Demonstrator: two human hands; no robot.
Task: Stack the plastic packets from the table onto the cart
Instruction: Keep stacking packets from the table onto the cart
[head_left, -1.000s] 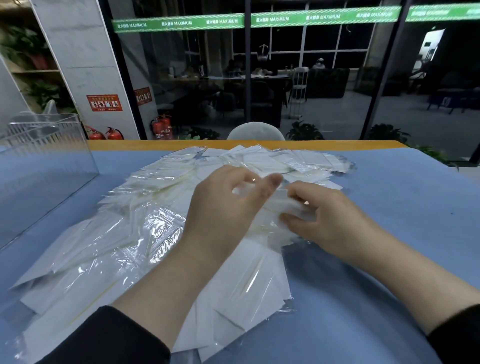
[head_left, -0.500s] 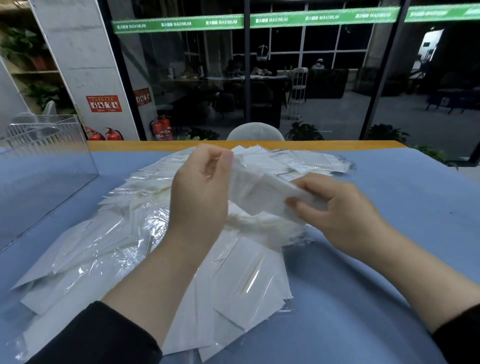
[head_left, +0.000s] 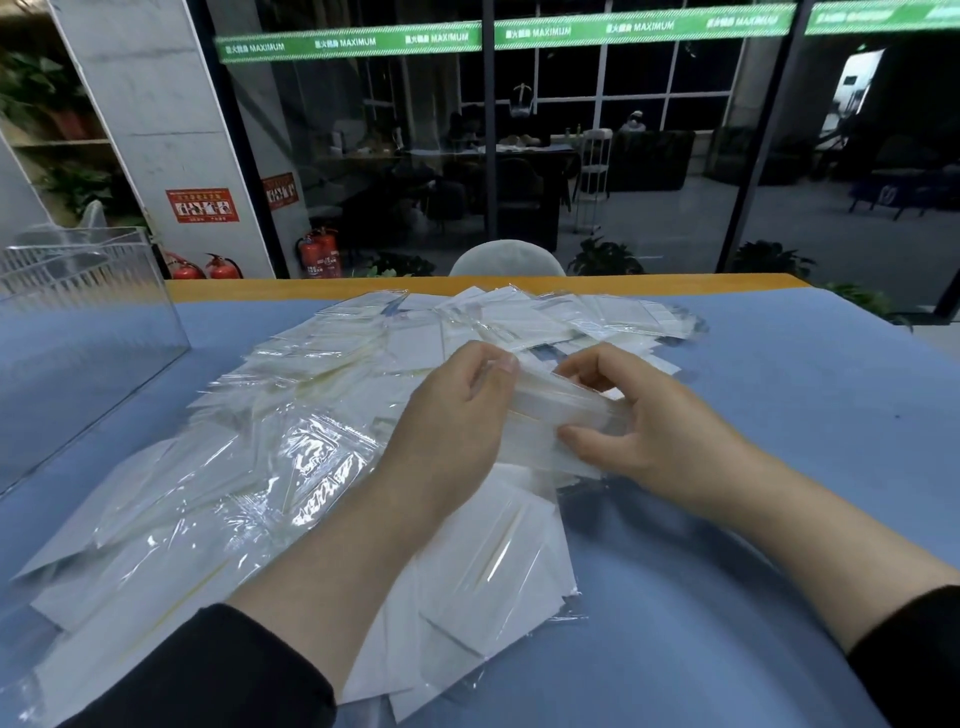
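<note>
- Packets (head_left: 561, 415) gathered into a small bundle now sit lower than half a second ago, just above the heap, left hand (head_left: 457, 415) and right hand (head_left: 649, 436) both gripping its ends; squaring up looks underway.
- Loose packets (head_left: 218, 493) spread over the tabletop (head_left: 779, 415) left of and beneath both hands.
- Cart not visible; bundle count unclear; clear box (head_left: 88, 322) far left, cut off.

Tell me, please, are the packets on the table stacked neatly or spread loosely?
Spread loosely: the packets overlap at odd angles across the table.
</note>
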